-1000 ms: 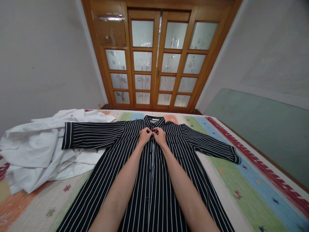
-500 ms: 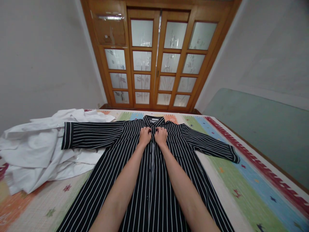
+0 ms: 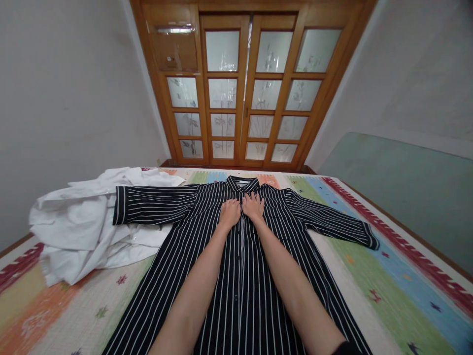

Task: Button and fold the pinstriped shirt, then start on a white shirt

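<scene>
A black shirt with white stripes (image 3: 253,281) lies spread out face up, its collar at the far end and its short sleeves stretched to both sides. On the button placket just below the collar, my left hand (image 3: 230,212) has its fingers curled in at the edge and closed on the cloth. Beside it, my right hand (image 3: 253,205) rests flat on the shirt front with fingers spread. The buttons run down the middle between my forearms, and the front edges lie close together.
A crumpled white garment (image 3: 77,231) lies at the left, partly under the shirt's left sleeve. Beneath everything is a patterned bedspread (image 3: 369,276). A pale green board (image 3: 399,182) stands along the right side. Wooden glazed doors (image 3: 240,93) are beyond the far edge.
My right hand has opened from a pinch at the placket and now lies flat with fingers spread. My left hand has shifted slightly toward me. The view has turned a little left.
</scene>
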Tool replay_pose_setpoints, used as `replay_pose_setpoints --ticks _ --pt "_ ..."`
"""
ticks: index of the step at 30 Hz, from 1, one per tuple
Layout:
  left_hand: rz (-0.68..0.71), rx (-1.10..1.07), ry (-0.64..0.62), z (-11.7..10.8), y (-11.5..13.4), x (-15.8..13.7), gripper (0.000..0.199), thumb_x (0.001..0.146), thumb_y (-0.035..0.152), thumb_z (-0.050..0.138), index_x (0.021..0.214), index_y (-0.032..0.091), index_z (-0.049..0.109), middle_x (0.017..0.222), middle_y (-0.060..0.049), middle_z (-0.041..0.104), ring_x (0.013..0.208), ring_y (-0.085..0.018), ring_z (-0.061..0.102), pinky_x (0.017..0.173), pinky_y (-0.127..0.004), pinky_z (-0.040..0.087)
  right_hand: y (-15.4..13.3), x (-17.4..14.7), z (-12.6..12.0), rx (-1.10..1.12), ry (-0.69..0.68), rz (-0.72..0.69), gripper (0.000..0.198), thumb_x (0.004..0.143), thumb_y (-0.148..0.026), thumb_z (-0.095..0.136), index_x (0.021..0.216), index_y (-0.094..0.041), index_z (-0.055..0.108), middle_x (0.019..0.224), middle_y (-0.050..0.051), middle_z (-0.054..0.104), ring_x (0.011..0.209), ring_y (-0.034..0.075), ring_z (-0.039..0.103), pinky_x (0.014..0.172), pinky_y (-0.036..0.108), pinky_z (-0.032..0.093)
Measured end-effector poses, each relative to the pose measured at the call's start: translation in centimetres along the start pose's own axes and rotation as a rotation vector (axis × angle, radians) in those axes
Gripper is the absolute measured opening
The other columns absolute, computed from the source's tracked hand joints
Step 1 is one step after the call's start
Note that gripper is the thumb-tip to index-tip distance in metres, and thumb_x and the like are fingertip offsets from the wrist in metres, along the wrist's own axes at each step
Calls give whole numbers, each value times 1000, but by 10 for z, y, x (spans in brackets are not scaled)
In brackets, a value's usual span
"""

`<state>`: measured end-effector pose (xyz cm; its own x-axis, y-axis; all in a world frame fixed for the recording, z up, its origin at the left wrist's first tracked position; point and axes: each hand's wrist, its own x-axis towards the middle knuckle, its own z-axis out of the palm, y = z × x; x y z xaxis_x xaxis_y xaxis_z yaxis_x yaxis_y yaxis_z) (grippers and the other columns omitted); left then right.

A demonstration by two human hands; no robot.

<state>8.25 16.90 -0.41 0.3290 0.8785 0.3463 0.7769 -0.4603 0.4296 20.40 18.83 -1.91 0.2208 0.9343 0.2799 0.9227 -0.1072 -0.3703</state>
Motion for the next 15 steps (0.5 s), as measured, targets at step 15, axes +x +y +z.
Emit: replay_pose_setpoints --ticks 15 --pt "-73 147 -83 -13 5 -49 56 97 49 24 141 23 45 151 -7 40 142 -29 27 117 -50 16 17 37 -24 -151 -263 128 58 98 -54 24 143 -25 44 157 6 17 141 43 6 103 74 1"
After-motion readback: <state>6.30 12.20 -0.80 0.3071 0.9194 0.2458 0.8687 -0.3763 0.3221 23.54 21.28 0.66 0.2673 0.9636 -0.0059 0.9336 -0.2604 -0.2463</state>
